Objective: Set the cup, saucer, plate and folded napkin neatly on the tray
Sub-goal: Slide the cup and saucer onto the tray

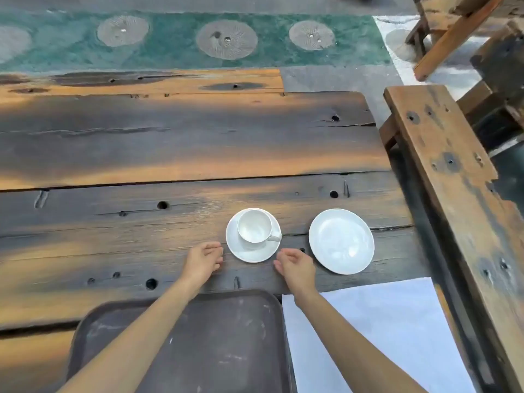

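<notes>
A white cup (pixel 254 226) stands upright on a white saucer (pixel 249 252) on the wooden table, its handle pointing right. A white plate (pixel 341 241) lies to the right of the saucer. A dark tray (pixel 226 344) sits at the near edge with nothing on it, and both my forearms cross over it. A white napkin (pixel 394 330) lies flat and unfolded to the tray's right. My left hand (pixel 202 260) hovers just left of the saucer, fingers curled and apart. My right hand (pixel 295 265) is just right of the saucer's near rim, also holding nothing.
The table (pixel 170 143) is of dark, weathered planks with holes and cracks. A wooden bench (pixel 453 177) runs along its right side, with more wooden furniture (pixel 459 32) behind. A green patterned floor (pixel 175 41) lies beyond the far edge.
</notes>
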